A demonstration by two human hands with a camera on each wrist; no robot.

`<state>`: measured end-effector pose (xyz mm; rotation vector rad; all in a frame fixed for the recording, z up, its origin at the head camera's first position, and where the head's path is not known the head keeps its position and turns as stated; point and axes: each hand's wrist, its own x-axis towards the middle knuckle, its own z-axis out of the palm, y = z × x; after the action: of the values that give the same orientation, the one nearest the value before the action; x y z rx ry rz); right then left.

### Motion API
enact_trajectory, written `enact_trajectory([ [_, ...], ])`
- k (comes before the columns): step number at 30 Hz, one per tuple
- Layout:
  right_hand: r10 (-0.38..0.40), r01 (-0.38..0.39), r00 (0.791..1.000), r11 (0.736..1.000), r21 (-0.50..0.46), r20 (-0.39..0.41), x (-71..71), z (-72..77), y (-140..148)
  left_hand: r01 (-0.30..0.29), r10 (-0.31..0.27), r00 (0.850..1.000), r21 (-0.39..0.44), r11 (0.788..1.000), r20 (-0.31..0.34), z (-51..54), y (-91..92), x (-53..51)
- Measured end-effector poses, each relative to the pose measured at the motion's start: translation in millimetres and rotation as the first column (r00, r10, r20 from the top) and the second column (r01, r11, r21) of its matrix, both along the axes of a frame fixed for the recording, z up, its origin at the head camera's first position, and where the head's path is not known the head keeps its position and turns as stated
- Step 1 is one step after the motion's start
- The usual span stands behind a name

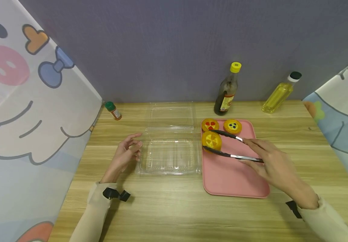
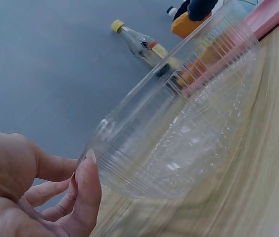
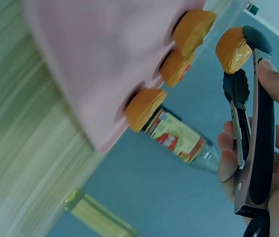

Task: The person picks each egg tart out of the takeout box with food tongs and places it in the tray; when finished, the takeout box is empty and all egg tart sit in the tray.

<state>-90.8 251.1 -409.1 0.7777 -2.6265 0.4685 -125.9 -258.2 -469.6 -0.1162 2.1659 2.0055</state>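
Observation:
My left hand (image 1: 127, 153) is at the left edge of a clear plastic clamshell container (image 1: 170, 173), which lies with its lid folded back. In the left wrist view, thumb and finger pinch the container's rim (image 2: 102, 128). My right hand (image 1: 275, 164) grips black-tipped tongs (image 1: 243, 157). Between the tong tips is an egg tart with a yellow fruit-like top (image 1: 211, 140), raised above the pink tray (image 1: 234, 181). On the tray sit a red-topped tart (image 1: 210, 124), a tart with dark berries (image 1: 232, 126) and a third tart (image 3: 194, 29), hidden from the head view.
Behind the tray stand a dark sauce bottle (image 1: 226, 95) with a yellow cap and an oil bottle (image 1: 278, 97). A small green-capped spice jar (image 1: 113, 111) is at the back left. A grey partition (image 1: 168, 50) runs along the table's back, with printed cloth on both sides.

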Motion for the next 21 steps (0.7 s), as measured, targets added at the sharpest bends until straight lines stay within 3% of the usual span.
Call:
enact_trajectory([
  [8, -0.076, 0.076, 0.997, 0.997, 0.034, 0.008, 5.9, -0.7, 23, -0.007, 0.007, 1.0, -0.001, 1.0, 0.007, -2.1, -1.3, -1.2],
  [21, -0.136, 0.133, 0.99, 0.989, 0.059, 0.043, 14.1, -8.6, 49, 0.002, -0.003, 1.0, -0.016, 1.0, -0.008, -1.6, -1.0, -0.9],
])
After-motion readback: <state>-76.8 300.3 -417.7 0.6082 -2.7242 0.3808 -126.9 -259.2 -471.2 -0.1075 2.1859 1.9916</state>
